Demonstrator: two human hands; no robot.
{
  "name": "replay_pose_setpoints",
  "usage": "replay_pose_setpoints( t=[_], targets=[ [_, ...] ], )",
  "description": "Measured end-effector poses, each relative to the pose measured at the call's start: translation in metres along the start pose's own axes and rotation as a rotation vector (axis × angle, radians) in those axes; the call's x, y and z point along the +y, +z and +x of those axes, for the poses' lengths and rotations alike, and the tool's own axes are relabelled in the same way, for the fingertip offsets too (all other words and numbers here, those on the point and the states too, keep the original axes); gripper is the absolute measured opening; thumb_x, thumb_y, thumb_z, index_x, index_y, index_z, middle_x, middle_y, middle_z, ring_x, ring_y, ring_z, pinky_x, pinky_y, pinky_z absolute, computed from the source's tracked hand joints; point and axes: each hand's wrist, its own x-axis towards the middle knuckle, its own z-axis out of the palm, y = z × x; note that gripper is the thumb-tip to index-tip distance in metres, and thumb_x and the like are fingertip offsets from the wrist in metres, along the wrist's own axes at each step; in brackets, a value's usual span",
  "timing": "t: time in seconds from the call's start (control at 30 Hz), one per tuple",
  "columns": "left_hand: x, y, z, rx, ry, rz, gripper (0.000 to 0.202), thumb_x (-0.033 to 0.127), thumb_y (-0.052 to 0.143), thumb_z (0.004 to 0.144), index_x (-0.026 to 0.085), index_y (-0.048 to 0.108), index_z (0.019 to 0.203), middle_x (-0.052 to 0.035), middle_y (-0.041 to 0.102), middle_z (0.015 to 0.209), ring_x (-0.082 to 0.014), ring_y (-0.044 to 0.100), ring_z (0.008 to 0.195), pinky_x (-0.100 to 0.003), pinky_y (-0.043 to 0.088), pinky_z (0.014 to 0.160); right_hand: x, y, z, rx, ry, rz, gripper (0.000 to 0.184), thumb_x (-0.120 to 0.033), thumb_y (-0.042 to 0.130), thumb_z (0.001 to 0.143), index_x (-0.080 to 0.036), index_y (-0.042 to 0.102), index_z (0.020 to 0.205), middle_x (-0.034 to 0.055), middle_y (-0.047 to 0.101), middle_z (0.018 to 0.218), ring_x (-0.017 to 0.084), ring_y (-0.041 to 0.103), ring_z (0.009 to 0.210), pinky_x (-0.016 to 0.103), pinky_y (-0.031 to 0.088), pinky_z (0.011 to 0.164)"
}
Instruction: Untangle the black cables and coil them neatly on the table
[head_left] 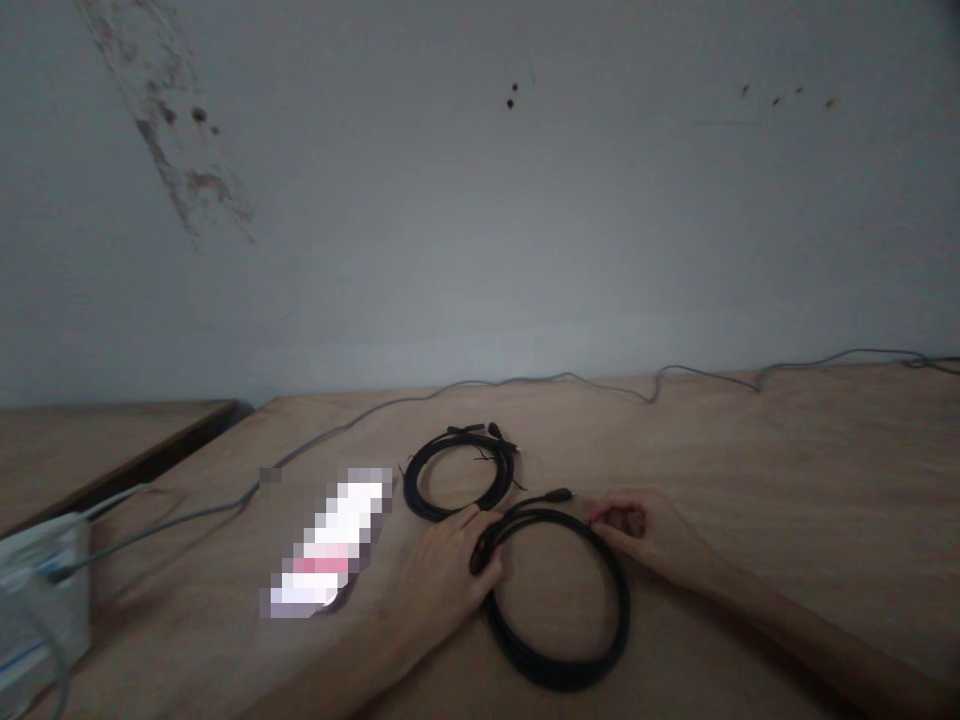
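Observation:
A coil of black cable [559, 672] lies on the wooden table in front of me, with one connector end [557, 495] sticking out at its top. My left hand [454, 560] is closed around the left side of this coil. At the coil's upper right edge is my right hand [630, 525], its fingers curled and thumb and fingertip pinched together. Whether those fingertips hold the cable or something thin is too dim to tell. Just beyond my left hand rests a second coil of black cable [411, 485], with its connector ends and thin tie ends showing.
A bright, pixelated flat object [337, 545] lies left of my left hand. At the far left stands a white box [71, 590] with cables. A thin grey cable [390, 403] runs along the back of the table [787, 470], near the wall [480, 220].

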Motion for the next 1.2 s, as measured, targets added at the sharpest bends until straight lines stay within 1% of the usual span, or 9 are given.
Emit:
replay_pose_setpoints(
  t=[0.13, 0.27, 0.37, 0.5, 0.57, 0.8, 0.9, 1.07, 1.2],
  targets=[
    [-0.006, 0.004, -0.001, 0.022, 0.027, 0.018, 0.036, 0.028, 0.059, 0.090, 0.023, 0.068, 0.125, -0.0085, 0.073, 0.122, -0.0300, 0.069, 0.110, -0.044, 0.054, 0.095, -0.006, -0.003, 0.000, -0.071, 0.045, -0.032, 0.029, -0.043, 0.062, 0.088, -0.020, 0.079, 0.088, 0.0032, 0.071, 0.069, 0.018, 0.058, 0.059, 0.028, 0.040, 0.053],
    [-0.007, 0.005, 0.000, 0.014, 0.021, 0.026, 0.036, 0.027, 0.059, 0.090, 0.024, 0.068, 0.126, -0.0083, 0.073, 0.122, -0.0305, 0.069, 0.110, -0.045, 0.054, 0.096, -0.006, -0.005, 0.001, -0.083, 0.033, -0.079, 0.029, -0.044, 0.062, 0.088, -0.021, 0.079, 0.084, 0.0018, 0.069, 0.064, 0.017, 0.055, 0.055, 0.026, 0.036, 0.049],
    [-0.005, 0.003, 0.000, 0.013, 0.022, 0.025, 0.035, 0.026, 0.059, 0.091, 0.023, 0.068, 0.125, -0.0081, 0.073, 0.120, -0.0296, 0.070, 0.107, -0.044, 0.055, 0.093, -0.008, -0.005, 0.000, -0.027, 0.031, -0.129, 0.025, -0.042, 0.064, 0.087, -0.021, 0.079, 0.083, 0.0013, 0.068, 0.061, 0.017, 0.056, 0.054, 0.026, 0.038, 0.049],
    [-0.003, 0.001, 0.000, 0.013, 0.019, 0.028, 0.035, 0.025, 0.059, 0.090, 0.023, 0.068, 0.124, -0.0085, 0.073, 0.119, -0.0297, 0.070, 0.106, -0.043, 0.056, 0.092, -0.013, -0.004, -0.001, 0.041, 0.017, -0.117, 0.025, -0.041, 0.064, 0.087, -0.022, 0.079, 0.084, 0.0044, 0.077, 0.076, 0.021, 0.068, 0.068, 0.029, 0.051, 0.060],
    [-0.002, 0.001, 0.000, 0.002, 0.013, 0.026, 0.035, 0.025, 0.060, 0.089, 0.022, 0.068, 0.124, -0.0089, 0.073, 0.118, -0.0301, 0.070, 0.106, -0.044, 0.055, 0.092, -0.013, -0.004, -0.001, 0.061, 0.012, -0.102, 0.027, -0.043, 0.063, 0.088, -0.022, 0.079, 0.086, 0.0056, 0.079, 0.082, 0.023, 0.071, 0.073, 0.031, 0.054, 0.065],
    [-0.004, 0.002, -0.001, 0.007, -0.016, 0.009, 0.036, 0.022, 0.061, 0.086, 0.022, 0.068, 0.122, -0.0090, 0.074, 0.121, -0.0300, 0.069, 0.110, -0.044, 0.054, 0.097, 0.009, -0.020, 0.005, 0.195, 0.098, -0.184, 0.027, -0.041, 0.059, 0.088, -0.021, 0.078, 0.089, 0.0074, 0.079, 0.084, 0.026, 0.073, 0.078, 0.036, 0.055, 0.071],
    [-0.001, 0.000, -0.002, 0.005, -0.028, 0.010, 0.037, 0.023, 0.060, 0.087, 0.022, 0.067, 0.123, -0.0092, 0.073, 0.124, -0.0311, 0.068, 0.112, -0.046, 0.053, 0.098, 0.012, -0.025, 0.006, 0.155, 0.042, -0.263, 0.028, -0.040, 0.057, 0.091, -0.022, 0.078, 0.092, 0.0080, 0.078, 0.086, 0.026, 0.071, 0.078, 0.035, 0.053, 0.069],
    [0.003, -0.003, -0.001, -0.010, -0.044, 0.004, 0.042, 0.023, 0.059, 0.087, 0.023, 0.062, 0.129, -0.0086, 0.073, 0.123, -0.0309, 0.068, 0.112, -0.045, 0.052, 0.095, 0.010, -0.025, 0.006, 0.074, -0.130, -0.460, 0.029, -0.036, 0.052, 0.095, -0.022, 0.077, 0.087, 0.0074, 0.075, 0.083, 0.022, 0.065, 0.073, 0.034, 0.049, 0.069],
    [0.004, -0.005, -0.001, 0.004, -0.050, 0.059, 0.031, 0.025, 0.060, 0.087, 0.021, 0.065, 0.117, -0.0089, 0.073, 0.115, -0.0307, 0.069, 0.106, -0.043, 0.052, 0.089, 0.012, -0.034, 0.006, 0.014, -0.244, -0.563, 0.024, -0.031, 0.055, 0.093, -0.020, 0.075, 0.088, 0.0075, 0.072, 0.083, 0.021, 0.063, 0.073, 0.033, 0.047, 0.070]
  ],
)
